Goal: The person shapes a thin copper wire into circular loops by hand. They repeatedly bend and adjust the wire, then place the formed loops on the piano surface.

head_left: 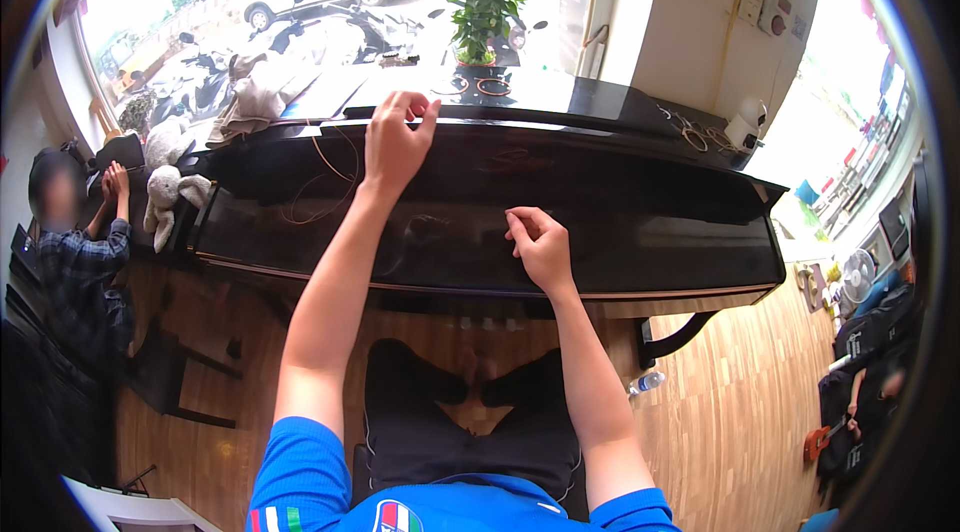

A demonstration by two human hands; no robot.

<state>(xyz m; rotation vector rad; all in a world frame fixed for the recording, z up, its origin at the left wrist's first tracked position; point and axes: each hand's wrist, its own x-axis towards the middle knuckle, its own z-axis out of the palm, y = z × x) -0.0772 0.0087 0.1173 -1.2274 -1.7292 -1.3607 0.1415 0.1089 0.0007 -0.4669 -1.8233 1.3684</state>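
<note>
I sit at a closed black piano (640, 242). My left hand (398, 142) is raised in front of the piano's top edge, thumb and fingers curled together. Lower and to the right, my right hand (542, 247) hovers before the dark front, its thumb and fingertips pinched. Whatever either hand grips is too small or thin to make out. Beside my left forearm, a thin coppery strand (338, 174) loops loosely against the piano front; where its ends lead I cannot tell. Coiled rings of thin wire (493, 87) lie on the piano top beyond my hands.
More coiled strands (692, 137) lie at the top's right end, near a white device (746, 122). A potted plant (485, 7) and a pale cloth (265, 92) are behind. Left are a plush rabbit (165, 194) and a person (80, 242); a bottle (647, 382) lies on the floor.
</note>
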